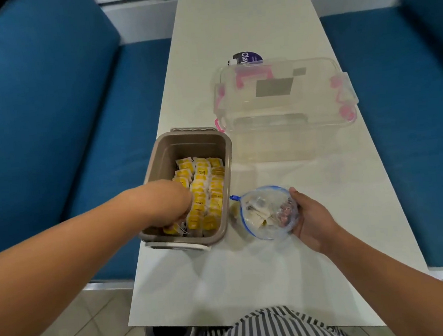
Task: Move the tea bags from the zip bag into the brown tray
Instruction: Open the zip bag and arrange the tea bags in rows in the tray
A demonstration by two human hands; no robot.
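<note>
Yellow paper tea bags (204, 193) stand packed in three tight rows inside the brown rectangular plastic tray (230, 172), filling its near half and leaving the far part of the floor bare. The tray sits at the left edge of the long white table (251, 272).

The left hand (172, 201) reaches into the tray over the left row, knuckles up and fingers curled downward into the near-left corner. The fingertips are hidden among the tea bags, so I cannot tell whether they pinch one.

The clear zip bag with a blue seal (264, 212) is just to the right of the tray, its mouth open toward the tray. A few pale packets (258, 218) lie inside it. The right hand (310, 219) grips the bag from the right, thumb on top and fingers curled beneath, showing through the plastic.

Beyond the bag stands a clear plastic box with pink latches (284, 103), and behind that a round purple-topped tub (245, 58). Blue upholstered benches (36, 117) flank the table. A black-and-white striped garment (269, 329) shows at the bottom edge.
</note>
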